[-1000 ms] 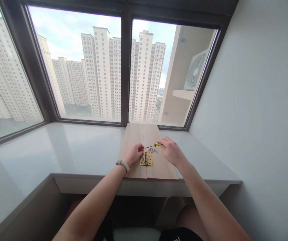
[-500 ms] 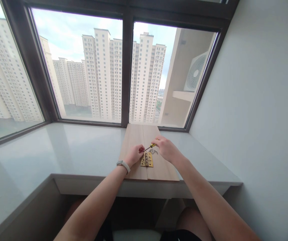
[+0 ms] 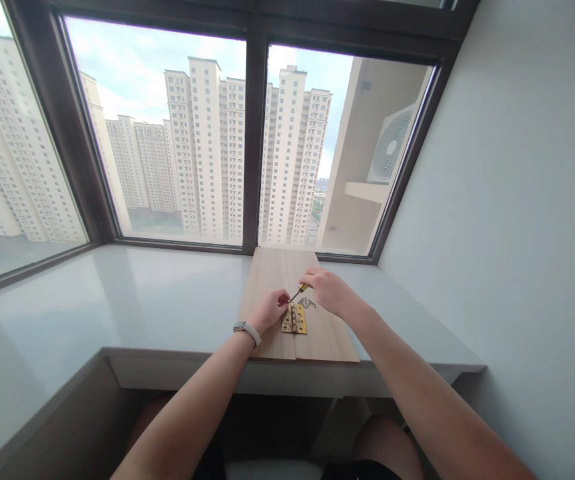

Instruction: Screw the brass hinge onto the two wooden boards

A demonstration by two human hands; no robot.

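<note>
Hinge: shiny gold-coloured metal, two flat leaves with round holes and a ridged barrel between; lies open across the seam of two boards, toward their near end.

Screwdriver: thin dark shaft, yellow-and-black handle; slants down toward the far end of the hinge.

Right hand: beyond the hinge and to its right; fingers wrapped round the screwdriver handle.

Left hand: at the hinge's far left corner; fingers curled in beside the shaft tip. Whether they pinch a screw, cannot tell.

Screws: slim, grey metal, a loose heap just beyond the hinge's right leaf.

Boards: pale wood, fine straight grain, smooth; flat beneath the hinge.

Hazards, as judged: a slipping tip could jab the left fingertips, so close are they; uneven pressure could skew the unheld hinge or part the boards; a brushing knuckle could scatter the screws.
</note>
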